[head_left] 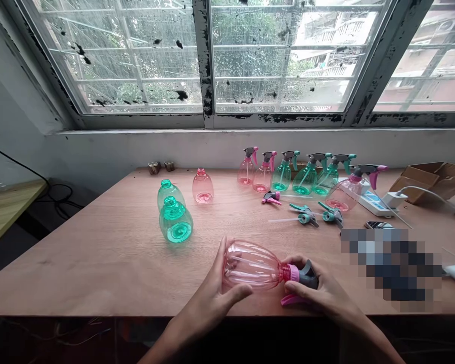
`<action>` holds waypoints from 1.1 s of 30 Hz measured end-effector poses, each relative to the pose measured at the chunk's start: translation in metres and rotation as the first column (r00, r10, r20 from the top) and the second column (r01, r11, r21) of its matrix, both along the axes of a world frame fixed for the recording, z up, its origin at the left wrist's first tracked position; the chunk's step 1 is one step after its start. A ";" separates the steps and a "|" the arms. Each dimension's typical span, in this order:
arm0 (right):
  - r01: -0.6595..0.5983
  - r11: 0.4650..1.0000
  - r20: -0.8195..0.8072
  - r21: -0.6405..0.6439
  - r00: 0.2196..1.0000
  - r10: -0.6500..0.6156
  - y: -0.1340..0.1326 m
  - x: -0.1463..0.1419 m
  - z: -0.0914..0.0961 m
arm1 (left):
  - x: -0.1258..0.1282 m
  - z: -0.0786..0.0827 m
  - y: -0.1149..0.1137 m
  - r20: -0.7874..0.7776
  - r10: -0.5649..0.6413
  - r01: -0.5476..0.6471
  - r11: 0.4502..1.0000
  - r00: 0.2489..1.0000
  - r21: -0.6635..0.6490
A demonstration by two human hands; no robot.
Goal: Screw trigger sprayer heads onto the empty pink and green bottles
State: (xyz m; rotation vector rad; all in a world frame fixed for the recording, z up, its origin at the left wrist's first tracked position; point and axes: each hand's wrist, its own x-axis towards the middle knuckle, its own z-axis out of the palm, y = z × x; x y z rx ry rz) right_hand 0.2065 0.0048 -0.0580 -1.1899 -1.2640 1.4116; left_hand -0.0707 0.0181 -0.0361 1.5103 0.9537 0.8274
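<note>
A clear pink spray bottle (252,265) lies on its side between my hands, near the table's front edge. My left hand (218,288) is wrapped around its base end. At the other end, my right hand (313,288) grips the pink collar and the dark grey spray head (308,275), whose pink trigger (292,300) points down toward me. Beyond my left hand stand two green bottles (179,222) and a pink bottle (202,187), all without heads. Loose spray heads, one pink (272,197) and two green (305,215), (330,215), lie farther back.
Several spray bottles with heads (284,174) stand in a row at the back, a pink one (343,194) at their right end. Also on the right are a white power strip (377,203), a cardboard box (428,179) and a blurred patch. Two small blocks (154,168) sit at the back left.
</note>
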 end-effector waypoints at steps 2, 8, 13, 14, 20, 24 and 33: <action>0.003 1.000 -0.004 0.014 1.000 -0.003 0.000 -0.001 0.000 | -0.001 0.002 0.000 0.001 0.014 -0.014 1.000 1.000 -0.015; 0.033 0.999 -0.047 0.034 0.998 -0.031 0.000 -0.002 0.004 | 0.001 0.001 0.003 -0.016 -0.005 0.007 0.993 1.000 0.116; 0.060 0.998 0.014 -0.023 0.998 -0.059 -0.003 -0.003 0.009 | 0.002 -0.005 0.004 -0.018 0.010 -0.007 0.990 1.000 0.140; 0.060 0.998 0.028 -0.027 0.998 -0.060 -0.003 -0.004 0.010 | 0.002 -0.005 0.004 -0.024 0.016 -0.012 0.991 1.000 0.131; 0.025 1.000 0.012 -0.015 1.000 -0.025 -0.004 -0.005 0.010 | -0.003 -0.001 -0.001 -0.055 0.026 -0.023 0.998 0.998 0.063; 0.009 1.000 -0.058 -0.005 0.998 -0.010 -0.001 -0.002 0.005 | -0.003 -0.005 0.001 -0.140 0.046 -0.009 0.967 0.989 0.255; -0.012 0.999 -0.018 0.052 1.000 0.013 -0.002 -0.003 0.000 | 0.000 -0.002 0.002 -0.059 0.093 -0.082 0.982 0.994 0.169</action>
